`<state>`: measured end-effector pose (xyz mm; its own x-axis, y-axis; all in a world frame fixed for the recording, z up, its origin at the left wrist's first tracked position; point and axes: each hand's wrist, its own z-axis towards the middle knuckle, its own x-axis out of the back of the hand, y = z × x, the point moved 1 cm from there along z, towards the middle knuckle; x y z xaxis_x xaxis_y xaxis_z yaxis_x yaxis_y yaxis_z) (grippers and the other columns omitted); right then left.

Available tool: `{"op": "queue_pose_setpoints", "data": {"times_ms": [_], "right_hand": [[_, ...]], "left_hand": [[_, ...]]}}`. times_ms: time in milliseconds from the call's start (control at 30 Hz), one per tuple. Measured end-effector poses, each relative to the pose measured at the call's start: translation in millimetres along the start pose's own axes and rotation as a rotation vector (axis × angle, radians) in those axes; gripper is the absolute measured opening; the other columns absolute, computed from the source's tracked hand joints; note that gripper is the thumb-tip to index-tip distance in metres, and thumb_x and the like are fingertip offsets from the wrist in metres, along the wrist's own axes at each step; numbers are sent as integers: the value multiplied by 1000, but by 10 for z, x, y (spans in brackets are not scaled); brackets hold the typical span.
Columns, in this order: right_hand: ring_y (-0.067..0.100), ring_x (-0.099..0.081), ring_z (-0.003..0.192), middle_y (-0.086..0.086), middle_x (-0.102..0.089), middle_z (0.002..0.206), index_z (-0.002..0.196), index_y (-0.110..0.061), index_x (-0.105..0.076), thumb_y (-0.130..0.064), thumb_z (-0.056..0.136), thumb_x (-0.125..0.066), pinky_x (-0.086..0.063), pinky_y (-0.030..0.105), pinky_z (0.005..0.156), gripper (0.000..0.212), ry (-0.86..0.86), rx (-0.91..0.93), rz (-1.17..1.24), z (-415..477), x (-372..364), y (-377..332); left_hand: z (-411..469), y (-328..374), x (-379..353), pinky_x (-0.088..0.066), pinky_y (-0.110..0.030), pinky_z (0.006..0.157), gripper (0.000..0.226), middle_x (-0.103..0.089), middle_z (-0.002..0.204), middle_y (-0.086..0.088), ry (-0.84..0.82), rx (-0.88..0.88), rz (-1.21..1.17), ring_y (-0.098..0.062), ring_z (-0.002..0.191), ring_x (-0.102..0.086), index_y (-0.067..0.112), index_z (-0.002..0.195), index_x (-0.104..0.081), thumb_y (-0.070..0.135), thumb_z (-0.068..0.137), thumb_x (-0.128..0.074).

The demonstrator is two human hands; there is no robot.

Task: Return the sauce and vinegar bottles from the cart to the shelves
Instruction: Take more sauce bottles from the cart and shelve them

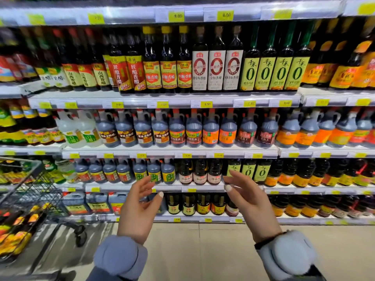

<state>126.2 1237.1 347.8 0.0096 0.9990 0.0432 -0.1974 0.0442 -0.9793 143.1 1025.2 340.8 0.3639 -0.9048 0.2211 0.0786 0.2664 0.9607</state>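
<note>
The bottles (19,226) still to be shelved lie in the cart (30,191), low and well to the left of both hands, long axes tipped toward the floor. The left hand (140,209) is nearer; it and the right hand (249,203) hang released and empty before the shelves (168,151)
</note>
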Motion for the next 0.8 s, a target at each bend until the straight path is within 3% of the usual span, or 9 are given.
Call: {"op": "queue_pose_setpoints", "data": {"times_ms": [100,200,300,467,600,800], "right_hand": [[-4,-59,89,-13,-63,99,97,-39,-53,-4,86,-55,-46,14,76,36,27,24,4,-87,-258,-54],[-14,-59,80,-13,-62,99,96,-38,-53,-6,85,-57,-48,7,72,34,57,35,20,-216,-776,-111],[-7,-59,86,-13,-61,99,97,-38,-52,-7,85,-56,-49,7,71,33,61,41,41,-335,-1228,-166],[2,-57,96,-8,-62,102,98,-38,-51,-6,86,-54,-44,15,78,34,55,43,24,-516,-1961,-216],[-3,-56,93,-14,-61,99,105,-30,-53,-6,87,-53,-44,13,77,30,32,14,14,-680,-2401,-250],[-3,-57,89,-8,-61,101,99,-35,-50,-2,87,-52,-45,13,76,35,-31,13,-29,-794,-2690,-262]], "left_hand": [[0,-13,297,-38,-28,83,36,-54,98,15,-10,-8,-8,-15,100,-51,22,112,-45,1,84,-57],[69,-79,821,-38,-24,77,36,-56,98,4,-17,-45,0,-18,100,-51,19,110,-46,-1,83,-57],[168,-150,1280,-38,-25,78,39,-54,102,-4,-22,-54,12,-18,99,-50,17,116,-46,-1,83,-57],[267,-316,2003,-37,-29,81,36,-55,97,-1,-27,-50,-18,-20,100,-50,19,109,-45,-4,84,-56],[249,-429,2461,-38,-30,83,34,-55,102,-1,-29,-25,-20,-19,100,-50,20,108,-47,-2,84,-56],[138,-532,2833,-39,-31,83,36,-55,103,-6,34,-28,-2,-19,99,-51,20,109,-47,-2,83,-57]]}}
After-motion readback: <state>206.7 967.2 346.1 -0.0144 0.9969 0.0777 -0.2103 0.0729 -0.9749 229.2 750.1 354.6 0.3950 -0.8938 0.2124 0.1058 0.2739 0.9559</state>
